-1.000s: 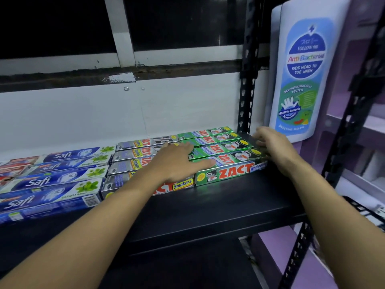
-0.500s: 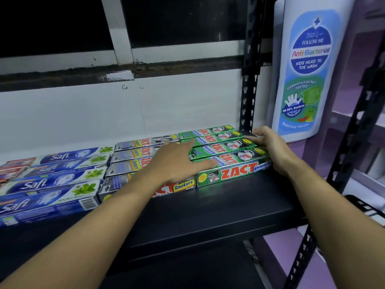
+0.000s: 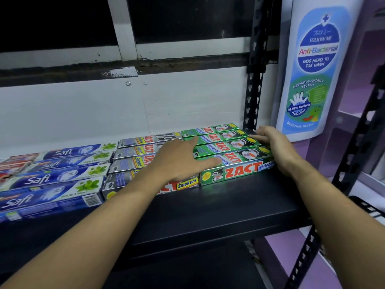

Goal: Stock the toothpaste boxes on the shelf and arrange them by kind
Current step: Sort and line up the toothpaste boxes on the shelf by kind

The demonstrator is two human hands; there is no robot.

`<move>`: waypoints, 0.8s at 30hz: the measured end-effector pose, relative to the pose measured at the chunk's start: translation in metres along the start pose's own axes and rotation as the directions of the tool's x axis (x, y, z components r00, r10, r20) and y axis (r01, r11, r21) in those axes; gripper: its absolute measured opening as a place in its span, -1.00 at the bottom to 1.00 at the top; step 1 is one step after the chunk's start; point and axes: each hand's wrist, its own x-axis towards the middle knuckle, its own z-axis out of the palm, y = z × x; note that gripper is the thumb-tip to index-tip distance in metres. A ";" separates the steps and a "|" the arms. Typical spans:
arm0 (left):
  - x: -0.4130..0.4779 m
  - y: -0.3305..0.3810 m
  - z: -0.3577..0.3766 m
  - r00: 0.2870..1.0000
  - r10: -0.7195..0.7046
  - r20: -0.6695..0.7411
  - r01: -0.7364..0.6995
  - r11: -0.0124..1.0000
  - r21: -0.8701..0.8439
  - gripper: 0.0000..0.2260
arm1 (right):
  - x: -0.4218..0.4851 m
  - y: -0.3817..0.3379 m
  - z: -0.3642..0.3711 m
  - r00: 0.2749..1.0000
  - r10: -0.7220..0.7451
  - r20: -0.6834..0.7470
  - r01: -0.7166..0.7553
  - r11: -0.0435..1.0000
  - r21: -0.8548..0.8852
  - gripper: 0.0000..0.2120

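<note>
The green boxes (image 3: 229, 152) lie at the shelf's (image 3: 218, 207) 2 o'clock corner, silver boxes (image 3: 131, 162) touching at their 9 o'clock, barely shifted this past second, the left hand (image 3: 179, 162) still flat on their tops, the open right hand (image 3: 276, 148) against their 3 o'clock ends: likely final squaring-up

There are four green Whitening boxes (image 3: 239, 170), four silver Smokers boxes (image 3: 133, 152) and four blue Safi boxes (image 3: 60, 178).
</note>
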 end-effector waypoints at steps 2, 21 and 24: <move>0.000 0.000 0.000 1.000 0.003 0.004 -0.003 1.000 -0.023 -0.02 | -0.002 -0.001 0.000 1.000 -0.020 -0.001 0.020 1.000 -0.021 -0.53; -0.126 -0.025 -0.026 0.978 0.135 -0.159 -0.111 0.983 0.149 -0.32 | -0.114 -0.027 0.036 0.819 -0.571 0.063 0.408 0.502 -0.763 -0.59; -0.167 -0.032 -0.032 0.974 0.127 -0.188 -0.087 0.975 0.207 -0.31 | -0.160 -0.030 0.057 0.804 -0.573 0.156 0.455 0.425 -0.782 -0.56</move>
